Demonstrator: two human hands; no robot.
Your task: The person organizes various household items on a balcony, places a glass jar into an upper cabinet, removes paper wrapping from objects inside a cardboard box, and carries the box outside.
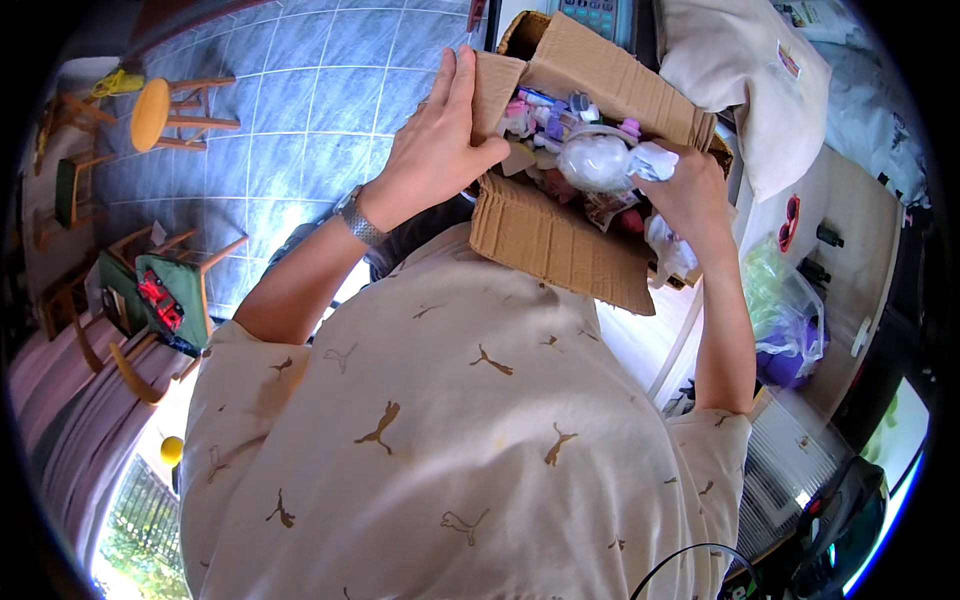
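Observation:
An open cardboard box [560, 235] sits in front of me, its flaps folded outward. My left hand [425, 150] lies along the box's left flap, fingers stretched out and thumb apart at the corner. Inside, my right hand [690, 190] is closed on the bunched, whitish end of a clear plastic bag [595, 160]. The bag bulges over the other contents; what fills it is hard to make out. Around it lie small purple and pink bottles [555, 120], wrapped items and a crumpled white plastic piece [672, 248]. The right fingertips are partly hidden.
A cream cushion [745, 90] is right of the box, with a calculator-like keypad [585, 15] behind. Further right are red glasses [790, 222] and a plastic bag with something purple [790, 340]. Wooden stools [150, 115] and a chair [175, 295] stand on the left.

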